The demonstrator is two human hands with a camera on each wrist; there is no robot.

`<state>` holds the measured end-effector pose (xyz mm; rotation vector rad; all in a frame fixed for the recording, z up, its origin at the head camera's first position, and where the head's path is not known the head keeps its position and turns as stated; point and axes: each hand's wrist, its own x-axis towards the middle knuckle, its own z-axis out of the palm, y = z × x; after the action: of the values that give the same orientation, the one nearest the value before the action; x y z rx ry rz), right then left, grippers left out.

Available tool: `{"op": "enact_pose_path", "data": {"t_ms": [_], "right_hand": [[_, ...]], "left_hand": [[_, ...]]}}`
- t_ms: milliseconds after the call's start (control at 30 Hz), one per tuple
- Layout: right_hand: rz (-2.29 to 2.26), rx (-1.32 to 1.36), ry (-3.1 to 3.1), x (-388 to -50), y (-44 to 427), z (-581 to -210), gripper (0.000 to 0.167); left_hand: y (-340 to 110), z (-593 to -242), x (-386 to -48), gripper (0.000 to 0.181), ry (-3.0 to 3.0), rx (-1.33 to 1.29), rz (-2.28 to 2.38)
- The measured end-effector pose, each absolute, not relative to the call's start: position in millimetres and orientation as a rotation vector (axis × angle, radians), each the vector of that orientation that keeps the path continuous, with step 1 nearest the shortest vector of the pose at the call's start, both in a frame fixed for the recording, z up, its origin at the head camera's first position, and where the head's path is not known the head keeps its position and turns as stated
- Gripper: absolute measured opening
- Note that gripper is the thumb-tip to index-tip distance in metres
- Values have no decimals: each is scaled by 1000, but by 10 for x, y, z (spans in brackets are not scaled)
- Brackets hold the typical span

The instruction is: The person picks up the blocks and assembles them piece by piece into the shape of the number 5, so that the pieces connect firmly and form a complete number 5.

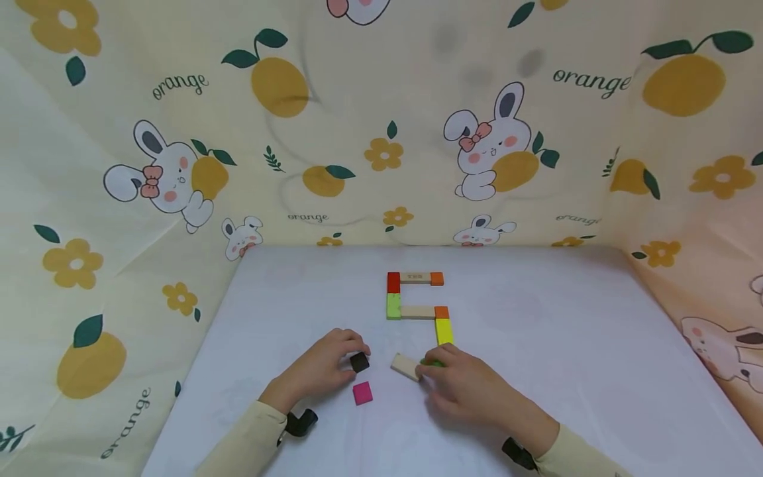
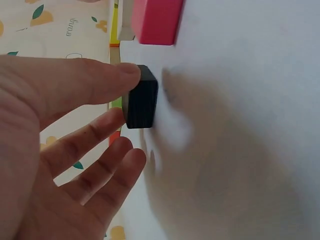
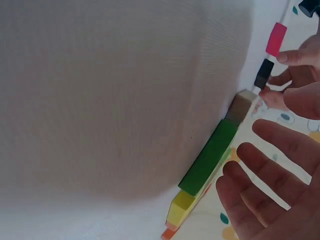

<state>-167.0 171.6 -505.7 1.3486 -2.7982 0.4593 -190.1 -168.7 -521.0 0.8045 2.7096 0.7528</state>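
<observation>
My left hand (image 1: 324, 364) pinches a small black block (image 1: 359, 362) between thumb and index finger, low at the table. In the left wrist view, the thumb overlaps the black block (image 2: 142, 100) and the other fingers spread loosely. A pink block (image 1: 362, 393) lies just nearer to me. Over a green block (image 1: 433, 363), mostly hidden in the head view, hovers my right hand (image 1: 471, 387), its fingertips beside a slanted plain wooden block (image 1: 405, 366). The right wrist view shows the green block (image 3: 210, 157) between the wooden and yellow ones, with relaxed fingers (image 3: 270, 175) beside it.
Beyond the hands, flat blocks form a bent line on the white table (image 1: 536, 318): red (image 1: 393, 282), light green (image 1: 393, 306), two wooden (image 1: 415, 278), two orange (image 1: 437, 279) and yellow (image 1: 444, 331). A patterned cloth (image 1: 417, 119) stands behind and along both sides.
</observation>
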Motion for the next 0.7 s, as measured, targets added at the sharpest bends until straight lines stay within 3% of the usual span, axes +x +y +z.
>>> {"op": "enact_pose_path", "data": {"t_ms": [700], "right_hand": [[431, 1358, -2798, -1683, 1716, -5101, 33]], "left_hand": [[-1582, -5193, -1924, 28, 2668, 783, 735]]}}
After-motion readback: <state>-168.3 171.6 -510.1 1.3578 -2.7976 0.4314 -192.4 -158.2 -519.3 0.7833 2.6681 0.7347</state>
